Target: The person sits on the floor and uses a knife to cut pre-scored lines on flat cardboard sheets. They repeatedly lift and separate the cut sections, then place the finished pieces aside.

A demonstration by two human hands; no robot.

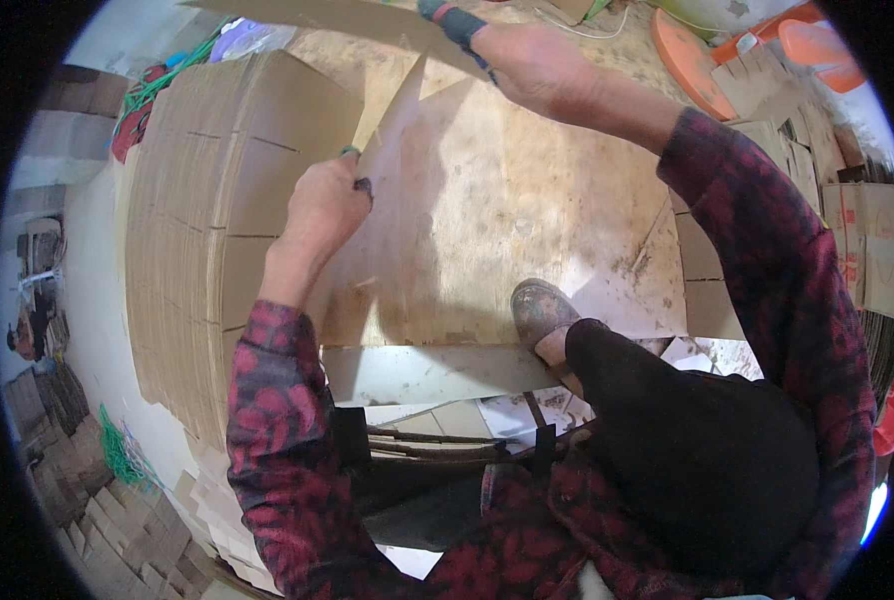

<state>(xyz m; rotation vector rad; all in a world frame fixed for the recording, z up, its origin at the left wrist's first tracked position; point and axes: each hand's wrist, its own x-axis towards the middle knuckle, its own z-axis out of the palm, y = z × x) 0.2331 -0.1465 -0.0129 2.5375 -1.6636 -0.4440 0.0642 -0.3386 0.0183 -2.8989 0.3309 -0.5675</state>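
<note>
My left hand (327,210) is closed on the lower end of a narrow, upright cardboard panel (395,105), just right of a tall stack of flat cardboard sheets (182,230). Farther off, my right hand (532,62) grips the edge of a long cardboard sheet (352,22) that slants across the top of the view. Whether panel and sheet are one piece, I cannot tell. Dark coverings wrap some fingers of both hands. Below the hands lies a stained wooden board (527,190), with my shoe (545,308) on its near edge.
Green cords (172,85) and a plastic bag lie behind the stack. Orange plastic furniture (692,65) stands at the far right, with a cardboard box (867,245) nearer. More cardboard (132,545) is piled on the floor at the lower left.
</note>
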